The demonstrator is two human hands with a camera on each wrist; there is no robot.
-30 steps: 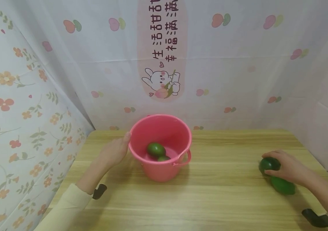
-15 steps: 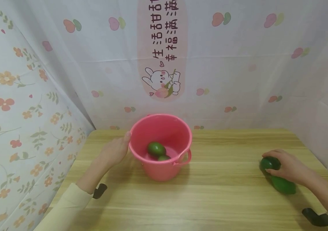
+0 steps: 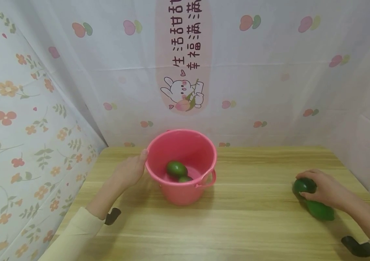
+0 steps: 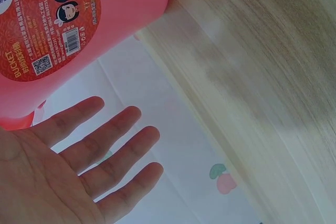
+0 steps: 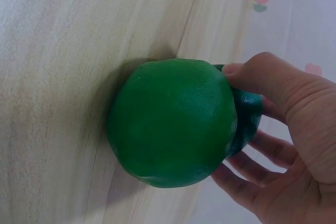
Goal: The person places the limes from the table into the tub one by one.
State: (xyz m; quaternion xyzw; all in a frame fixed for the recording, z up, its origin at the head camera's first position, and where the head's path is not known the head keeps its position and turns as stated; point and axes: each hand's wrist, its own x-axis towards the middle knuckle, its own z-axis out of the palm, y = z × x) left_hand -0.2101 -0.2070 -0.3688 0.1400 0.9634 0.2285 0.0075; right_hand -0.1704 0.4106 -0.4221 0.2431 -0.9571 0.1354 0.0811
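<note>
A pink bucket [image 3: 181, 194] stands upright on the table, with a green lime [image 3: 176, 169] and part of another lime [image 3: 185, 179] visible inside. My left hand [image 3: 129, 170] is at its left side, thumb right at the rim. In the left wrist view the fingers [image 4: 113, 169] are extended and spread beside the bucket wall [image 4: 131, 3]. Far to the right, my right hand [image 3: 326, 188] holds a dark green lime [image 3: 303, 186] between thumb and fingers. A brighter green lime [image 3: 320, 211] lies just in front of it and hides much of the held one in the right wrist view.
The wooden table [image 3: 237, 232] ends at a back edge against a printed white cloth [image 3: 253, 83]. A floral cloth [image 3: 25, 127] rises along the left side. The bucket's pink handle [image 3: 209, 181] hangs down at its right front.
</note>
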